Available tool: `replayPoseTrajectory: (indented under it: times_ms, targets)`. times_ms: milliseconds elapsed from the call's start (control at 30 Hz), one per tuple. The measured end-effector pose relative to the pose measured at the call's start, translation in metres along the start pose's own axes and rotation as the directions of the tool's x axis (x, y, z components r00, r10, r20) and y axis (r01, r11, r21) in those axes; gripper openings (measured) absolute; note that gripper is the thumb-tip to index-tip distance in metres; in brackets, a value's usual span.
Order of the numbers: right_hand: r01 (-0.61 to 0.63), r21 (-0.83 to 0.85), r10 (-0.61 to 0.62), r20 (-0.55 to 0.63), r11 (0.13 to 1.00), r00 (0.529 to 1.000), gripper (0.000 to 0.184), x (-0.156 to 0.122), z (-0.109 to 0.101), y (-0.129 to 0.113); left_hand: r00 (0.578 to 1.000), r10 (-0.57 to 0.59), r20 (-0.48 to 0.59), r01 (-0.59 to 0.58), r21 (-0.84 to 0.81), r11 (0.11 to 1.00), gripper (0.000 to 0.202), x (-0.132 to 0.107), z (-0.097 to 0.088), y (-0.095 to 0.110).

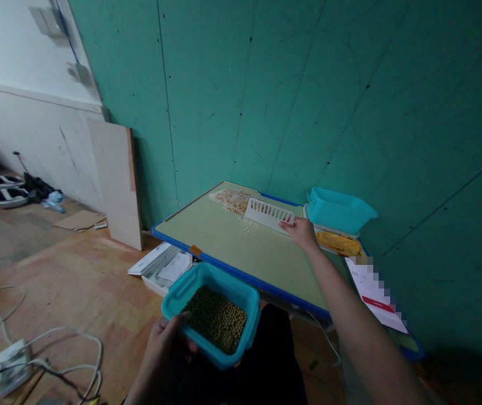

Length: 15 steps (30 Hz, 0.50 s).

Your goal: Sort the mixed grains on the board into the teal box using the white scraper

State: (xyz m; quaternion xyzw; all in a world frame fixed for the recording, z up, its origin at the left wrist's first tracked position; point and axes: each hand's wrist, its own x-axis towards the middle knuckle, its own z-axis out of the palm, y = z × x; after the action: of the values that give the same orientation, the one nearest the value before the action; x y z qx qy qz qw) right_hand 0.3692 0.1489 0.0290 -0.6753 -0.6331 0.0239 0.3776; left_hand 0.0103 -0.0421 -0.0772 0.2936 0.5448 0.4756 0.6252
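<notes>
My left hand (165, 337) grips the near rim of a teal plastic tub (241, 292) filled with green beans (217, 318), held below the table's front edge over my lap. My right hand (302, 232) reaches across the table and holds one end of a white slotted plastic piece (268, 214). The white piece stands on edge next to a pile of mixed orange and white grains (234, 201) spread on the far part of the green tabletop (232, 247).
A second teal tub (337, 209) sits at the table's far right above a yellow item (338, 243). A printed paper (373, 292) lies on the right edge. White boxes (160, 264), a leaning board (116, 185) and a power strip with cables (8, 368) are on the wooden floor.
</notes>
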Motion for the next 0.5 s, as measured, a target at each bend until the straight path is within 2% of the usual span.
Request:
replayPoseTrajectory:
  times_ms: [133,267,500]
  targets:
    - [-0.022,0.038,0.021,0.038,0.999,0.999,0.016,0.000,0.001,-0.004,1.000,0.001,0.002,-0.001,0.007,1.000,0.056,-0.004,0.002,0.003]
    - [-0.039,0.001,0.039,0.073,0.999,0.997,0.018,0.000,-0.001,-0.006,0.999,0.007,-0.033,-0.005,0.067,0.998,0.054,-0.013,0.006,0.011]
    - [0.001,0.055,-0.005,0.080,0.999,0.997,0.015,-0.001,0.002,-0.006,0.999,0.015,-0.031,-0.014,0.037,0.999,0.051,-0.010,0.007,0.009]
